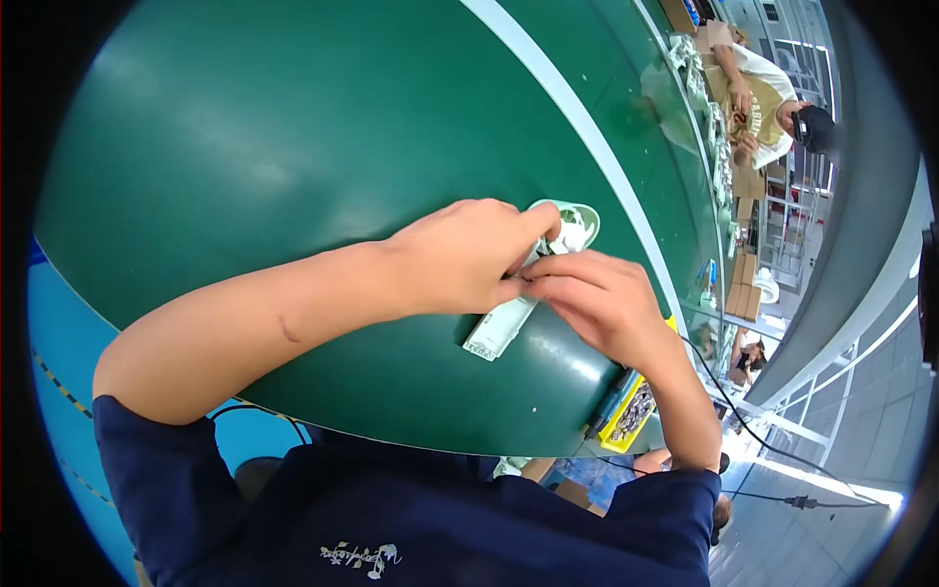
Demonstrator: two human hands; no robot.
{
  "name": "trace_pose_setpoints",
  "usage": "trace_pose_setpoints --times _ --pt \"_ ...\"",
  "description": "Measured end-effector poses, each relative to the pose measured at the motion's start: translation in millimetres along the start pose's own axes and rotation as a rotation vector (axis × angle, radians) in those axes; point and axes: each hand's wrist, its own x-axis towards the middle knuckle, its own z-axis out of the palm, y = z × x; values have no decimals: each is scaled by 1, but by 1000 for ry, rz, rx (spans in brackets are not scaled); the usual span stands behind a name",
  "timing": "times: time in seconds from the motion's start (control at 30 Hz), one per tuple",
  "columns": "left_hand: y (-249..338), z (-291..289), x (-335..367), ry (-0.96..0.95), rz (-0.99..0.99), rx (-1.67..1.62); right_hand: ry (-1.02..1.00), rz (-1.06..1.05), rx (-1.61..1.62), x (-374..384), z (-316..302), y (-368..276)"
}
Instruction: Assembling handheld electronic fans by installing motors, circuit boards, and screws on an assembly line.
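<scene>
Housing (503, 326), long and pale green, is under your hands at the green tabletop (293, 127). Your left hand (469, 252) grasps its middle; your right hand (604, 301) bends its fingertips there (their grip I cannot tell). Nearby sits a yellow parts tray (615, 444).

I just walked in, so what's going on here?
A person in a dark blue shirt is working over a green table. The left hand grips a long pale casing, and the right hand meets it near the middle; anything pinched there is hidden. A yellow tray of small parts sits near the right forearm.
</scene>
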Motion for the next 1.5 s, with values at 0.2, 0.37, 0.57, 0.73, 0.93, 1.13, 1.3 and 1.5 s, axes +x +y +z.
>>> trace_pose_setpoints --times 0.2,0.37,0.57,0.73,0.93,1.13,1.3,1.5 --pt "5 -5 1 -10 17 3 237 463 580 -11 14 -1" --pt "6 -7 -3 -28 -50 31 324 309 461 -21 18 11" --pt "0 -7 0 -10 -32 29 288 350 433 -27 17 13" --pt "-9 -7 2 62 45 28 308 502 458 -26 19 15" --pt "-8 -8 1 61 21 57 325 520 560 -27 20 13" --pt "-10 -2 1 249 291 140 391 567 619 -21 23 3" --pt "-9 3 2 295 368 262 381 387 176 -19 21 5" --pt "-10 4 2 305 410 316 322 325 -28 -14 17 0"
